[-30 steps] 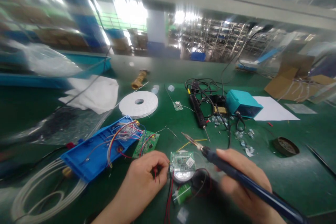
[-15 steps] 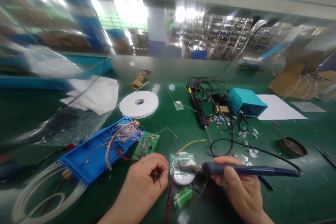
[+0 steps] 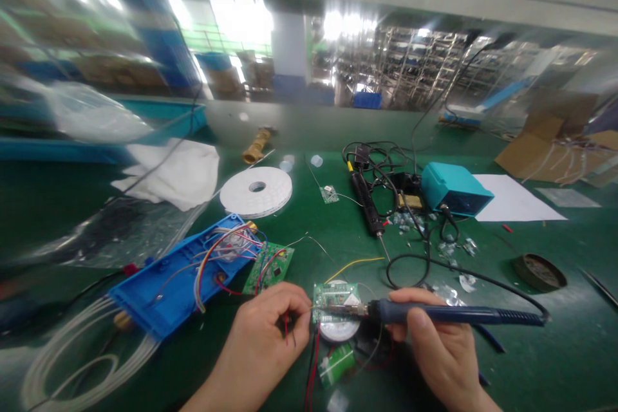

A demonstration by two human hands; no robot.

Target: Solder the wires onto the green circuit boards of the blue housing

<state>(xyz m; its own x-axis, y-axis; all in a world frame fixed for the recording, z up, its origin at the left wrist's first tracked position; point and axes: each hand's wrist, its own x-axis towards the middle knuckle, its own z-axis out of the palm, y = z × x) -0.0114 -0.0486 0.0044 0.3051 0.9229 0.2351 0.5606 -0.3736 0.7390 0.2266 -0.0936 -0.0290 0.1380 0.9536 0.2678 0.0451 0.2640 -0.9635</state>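
Observation:
My right hand (image 3: 441,341) is closed around the dark blue handle of a soldering iron (image 3: 463,314), held nearly level and pointing left. Its metal tip lies across a small green circuit board (image 3: 335,290), reaching the board's left edge. There my left hand (image 3: 265,335) pinches thin wires (image 3: 286,328), one of them red; their ends are hidden by the fingertips. Under the board is a round white piece (image 3: 340,333). A green-wrapped cylinder (image 3: 337,364) lies just in front, and red and black wires run down from the board.
Left of my hands, a blue plastic housing (image 3: 159,286) with wires joins another circuit board (image 3: 277,264). Farther back are a white tape roll (image 3: 232,190), a black electric screwdriver (image 3: 365,203) and a teal soldering station (image 3: 451,183). A round tin (image 3: 538,270) stands at right.
The soldering iron has slid a little left, bringing its tip to the board's left edge near my left fingertips. My left hand has stayed in place.

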